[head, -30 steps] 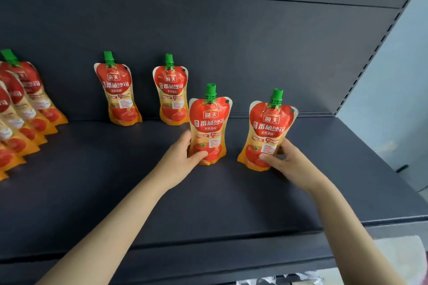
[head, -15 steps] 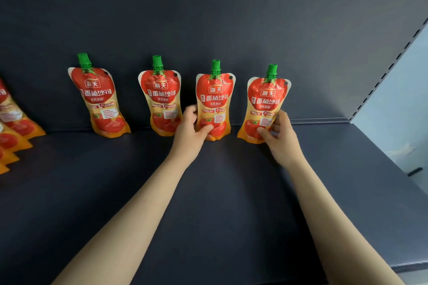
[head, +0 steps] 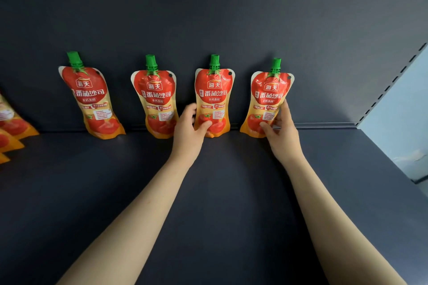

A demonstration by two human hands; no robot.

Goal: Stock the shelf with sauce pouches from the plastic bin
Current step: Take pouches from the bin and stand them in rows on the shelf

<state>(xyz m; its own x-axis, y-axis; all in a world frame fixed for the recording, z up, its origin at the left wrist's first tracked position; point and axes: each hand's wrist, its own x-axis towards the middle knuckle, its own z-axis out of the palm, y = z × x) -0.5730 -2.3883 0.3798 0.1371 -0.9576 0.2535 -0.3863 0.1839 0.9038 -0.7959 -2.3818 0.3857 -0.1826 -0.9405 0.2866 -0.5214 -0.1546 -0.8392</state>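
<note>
A dark shelf (head: 208,203) fills most of the view, with a dark back panel (head: 208,18) rising behind it. Two bare forearms reach in from the bottom edge toward the back. Four red and orange sauce pouches stand in a row where the shelf meets the panel, apart from one another. The first pouch (head: 90,97) tilts with its top to the left, and the second pouch (head: 157,99) stands just beside the left hand (head: 187,129). That hand grips the third pouch (head: 214,97) low down, with the thumb across its front and the fingers at its left edge. The right hand (head: 281,132) holds the fourth pouch (head: 268,99), with the thumb on its lower front and the fingers along its right edge. More pouches (head: 14,125) are cut off at the left border. Each of the four pouches has a green cap (head: 214,61) on top.
</note>
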